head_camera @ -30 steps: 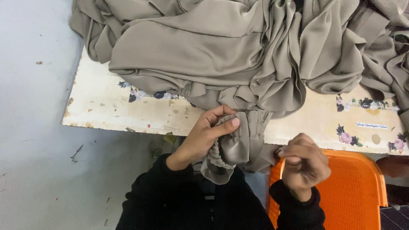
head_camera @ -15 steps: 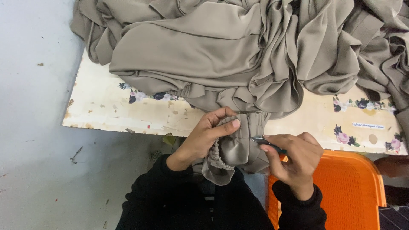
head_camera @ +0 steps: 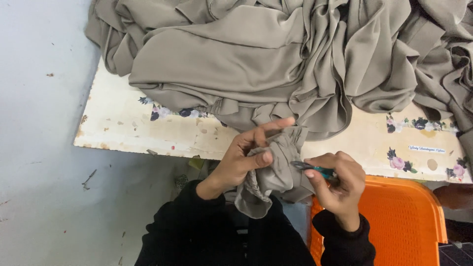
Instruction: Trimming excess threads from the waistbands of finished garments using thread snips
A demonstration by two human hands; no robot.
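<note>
A large heap of grey-beige cloth (head_camera: 256,64) covers the far part of a white table (head_camera: 123,130) with flower stickers. One gathered end of the cloth (head_camera: 276,167) hangs over the near edge. My left hand (head_camera: 246,155) pinches that end, thumb on top and forefinger stretched out. My right hand (head_camera: 335,184) holds a small teal-handled thread snip (head_camera: 310,169). Its metal tip touches the gathered cloth just right of my left thumb. Both sleeves are black.
An orange plastic chair (head_camera: 409,221) stands at the lower right, under my right wrist. Grey floor (head_camera: 44,148) with small scraps lies to the left of the table. A dark round object (head_camera: 453,194) shows at the right edge.
My right hand has come up and to the left with the snip until its tip meets the cloth. My left forefinger has straightened out over the gathered end.
</note>
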